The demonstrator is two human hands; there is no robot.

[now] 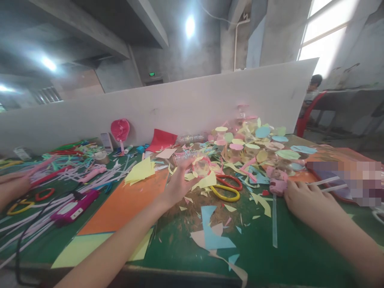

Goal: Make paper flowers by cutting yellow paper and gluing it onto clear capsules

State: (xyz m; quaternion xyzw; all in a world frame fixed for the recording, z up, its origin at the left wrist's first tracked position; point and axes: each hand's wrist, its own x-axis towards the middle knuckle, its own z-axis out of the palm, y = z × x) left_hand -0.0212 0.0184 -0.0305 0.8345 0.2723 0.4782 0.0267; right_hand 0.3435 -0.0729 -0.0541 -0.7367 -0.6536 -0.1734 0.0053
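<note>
My left hand [177, 185] is curled, thumb and fingers around a clear plastic piece [202, 167] that looks like a cut bottle part with a pinkish rim. Pale yellow paper lies just below it. Farther right, my right hand [307, 198] is closed at a pink hot glue gun [277, 181]; its handle is hidden by the fingers. A translucent glue stick [275, 224] sticks out of the gun toward me. Between my hands lie scissors with a red and a yellow handle loop [225, 193], blades hidden among paper scraps.
Clear plastic pieces with coloured paper discs [252, 146] are heaped at the back right. Orange sheets [126, 204] and a magenta power strip [76, 206] lie left. Another person's hand [13, 186] is at the left edge. A white board [180, 100] stands behind the table.
</note>
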